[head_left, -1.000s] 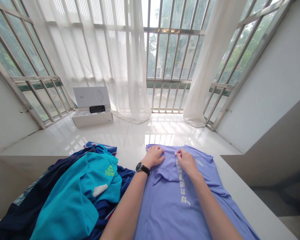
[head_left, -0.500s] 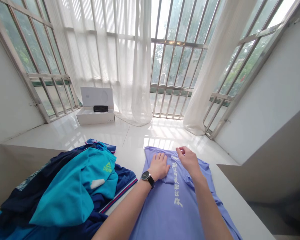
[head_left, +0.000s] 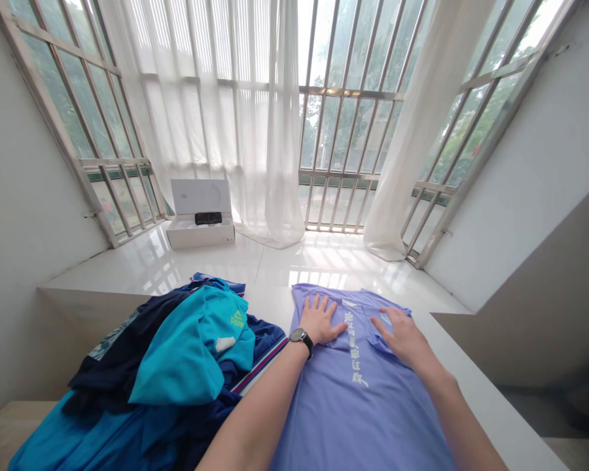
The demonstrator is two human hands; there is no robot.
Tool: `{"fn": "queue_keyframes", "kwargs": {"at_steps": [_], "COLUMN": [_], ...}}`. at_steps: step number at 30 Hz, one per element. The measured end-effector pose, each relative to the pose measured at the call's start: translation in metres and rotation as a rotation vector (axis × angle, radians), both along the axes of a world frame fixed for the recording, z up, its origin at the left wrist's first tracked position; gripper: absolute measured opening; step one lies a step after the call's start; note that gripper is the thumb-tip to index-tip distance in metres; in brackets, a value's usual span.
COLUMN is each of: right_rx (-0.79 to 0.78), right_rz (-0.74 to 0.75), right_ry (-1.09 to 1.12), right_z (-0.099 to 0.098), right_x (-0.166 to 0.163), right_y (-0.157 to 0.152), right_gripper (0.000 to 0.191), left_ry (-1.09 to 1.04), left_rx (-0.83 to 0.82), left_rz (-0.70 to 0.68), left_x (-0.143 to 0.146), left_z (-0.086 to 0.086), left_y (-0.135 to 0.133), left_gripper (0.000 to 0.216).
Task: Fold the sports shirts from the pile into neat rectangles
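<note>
A light purple T-shirt (head_left: 334, 405) with a column of white printed characters lies spread on the white ledge in front of me. My left hand (head_left: 322, 320), with a black-strapped watch on the wrist, rests on the shirt's upper left part, fingers spread. On the other side of the lettering, my right hand (head_left: 400, 333) is at the upper right part, over a folded-in sleeve; its fingers are stretched out and hold nothing. The shirt's lower part runs out of view at the bottom.
To the left lies a heap of clothes with a turquoise garment (head_left: 186, 360) on top of navy ones. A white open box (head_left: 201, 237) with a black device (head_left: 208, 218) stands at the back. Sheer curtains (head_left: 255, 131) and barred windows rise behind the ledge (head_left: 269, 261).
My right hand has moved from the top middle of the shirt to its right side, and its fingers have opened. The left fingers have spread wider. The view has shifted slightly left.
</note>
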State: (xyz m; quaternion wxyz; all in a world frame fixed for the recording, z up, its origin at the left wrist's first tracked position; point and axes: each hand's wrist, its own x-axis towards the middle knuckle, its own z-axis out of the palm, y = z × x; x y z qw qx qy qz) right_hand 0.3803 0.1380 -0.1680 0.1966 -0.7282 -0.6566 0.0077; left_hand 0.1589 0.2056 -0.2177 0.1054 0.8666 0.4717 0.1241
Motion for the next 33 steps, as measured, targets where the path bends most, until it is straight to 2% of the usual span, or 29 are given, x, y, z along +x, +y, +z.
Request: {"fn": "queue_keyframes", "kwargs": {"at_steps": [4,6,8,16,25,33], "right_rx": [-0.186,-0.242,-0.246,-0.236,-0.244,-0.21], "right_rz": [-0.09,-0.093,-0.073,-0.019,-0.004,0.055], "right_ry": [-0.184,-0.21,-0.221,-0.208,-0.213,-0.116], "right_z": [-0.052,-0.066,-0.072,-0.068,-0.065,-0.063], "right_x": [0.013,0.011,0.006,-0.012,-0.029,-0.019], "right_y": [-0.023,-0.03,-0.033,-0.027,-0.032,-0.032], "right_gripper": [0.07,0.073,0.074,0.076,0.075,0.072], "left_ry": [0.028,0.042,0.044,0.053,0.063,0.07], "left_rx": [0.0,0.0,0.006,0.004,0.029,0.025], "left_rz": [0.028,0.038,0.05,0.126,0.143,0.147], "left_x": [-0.004,-0.007,-0.011,-0.031,-0.046,-0.048], "left_z": [0.0,0.0,-0.001,-0.001,-0.004,-0.002], "left_y": [-0.003,-0.005,-0.008,-0.015,-0.021,-0.025], "left_gripper": [0.08,0.081,0.083,0.083,0.083,0.082]}}
